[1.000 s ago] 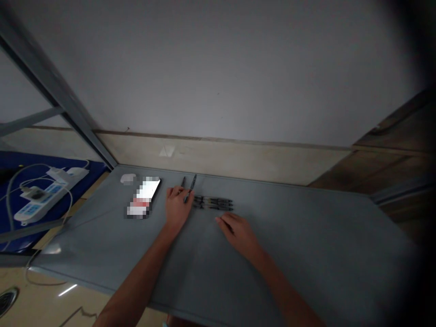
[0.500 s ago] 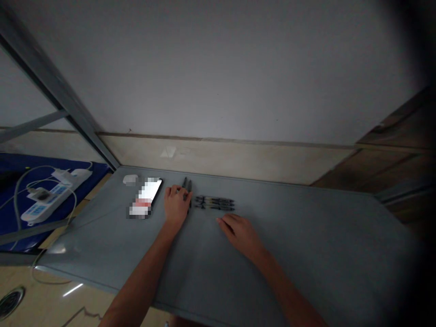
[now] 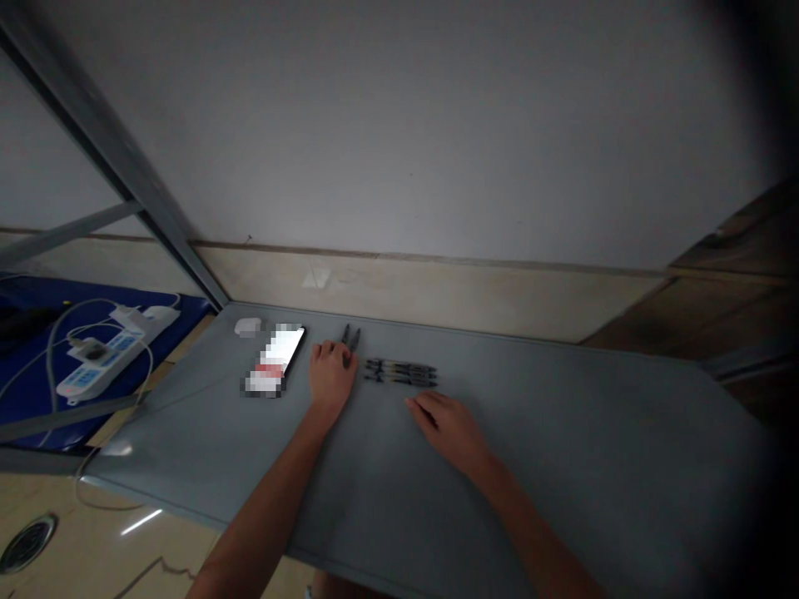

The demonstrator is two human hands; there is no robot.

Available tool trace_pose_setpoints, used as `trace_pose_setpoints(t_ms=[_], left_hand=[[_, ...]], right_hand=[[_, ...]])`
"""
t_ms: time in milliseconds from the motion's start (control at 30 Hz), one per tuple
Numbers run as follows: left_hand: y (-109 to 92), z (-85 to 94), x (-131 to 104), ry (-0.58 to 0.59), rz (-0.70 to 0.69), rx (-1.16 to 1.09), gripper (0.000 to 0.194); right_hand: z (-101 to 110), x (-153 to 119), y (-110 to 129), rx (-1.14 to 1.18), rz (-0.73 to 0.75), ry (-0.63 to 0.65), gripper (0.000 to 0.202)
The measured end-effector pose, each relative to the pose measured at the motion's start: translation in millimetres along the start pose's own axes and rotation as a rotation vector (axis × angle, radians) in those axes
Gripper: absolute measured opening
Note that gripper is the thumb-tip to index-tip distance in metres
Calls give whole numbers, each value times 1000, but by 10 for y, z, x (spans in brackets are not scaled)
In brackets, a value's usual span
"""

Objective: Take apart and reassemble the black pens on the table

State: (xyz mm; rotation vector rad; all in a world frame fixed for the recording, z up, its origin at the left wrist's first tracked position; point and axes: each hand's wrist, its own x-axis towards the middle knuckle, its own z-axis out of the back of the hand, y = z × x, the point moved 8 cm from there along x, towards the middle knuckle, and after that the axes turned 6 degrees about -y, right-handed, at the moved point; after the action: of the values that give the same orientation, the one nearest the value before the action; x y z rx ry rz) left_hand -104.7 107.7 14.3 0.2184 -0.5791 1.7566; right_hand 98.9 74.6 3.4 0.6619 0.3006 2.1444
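Note:
Two dark pens (image 3: 354, 339) stick out beyond the fingers of my left hand (image 3: 333, 376), pointing toward the wall. The fingers are bent down around their lower parts, which the hand hides. Just right of it, several dark pens with clear middles (image 3: 403, 372) lie side by side in a row, their tips to the right. My right hand (image 3: 450, 423) rests on the grey tabletop (image 3: 580, 466) just below that row, fingers curled together and apart from the pens. Nothing shows in its grip.
A phone with a lit, blurred screen (image 3: 275, 362) lies left of my left hand, a small white case (image 3: 248, 326) behind it. At far left, a white power strip (image 3: 118, 353) with cables sits on a blue surface. A wall (image 3: 437, 150) stands behind.
The view has shifted slightly, moving everything a little to the right. My left hand has drawn back a little along the two pens, and their tips spread further apart. My right hand stays by the row.

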Motion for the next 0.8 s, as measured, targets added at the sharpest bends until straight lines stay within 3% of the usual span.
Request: trace_pose_setpoints(t_ms=[367,667,800], left_hand=[[66,-77,31,49,63,-59,21],[260,186,-5,-24,214,96,40],[289,221,-30,-11,246,181,51]], right_hand=[[-47,-2,-59,-5,-22,7,35],[-39,-7,-66,19,-42,3,33],[-42,-8,-61,31,-22,-12,32]])
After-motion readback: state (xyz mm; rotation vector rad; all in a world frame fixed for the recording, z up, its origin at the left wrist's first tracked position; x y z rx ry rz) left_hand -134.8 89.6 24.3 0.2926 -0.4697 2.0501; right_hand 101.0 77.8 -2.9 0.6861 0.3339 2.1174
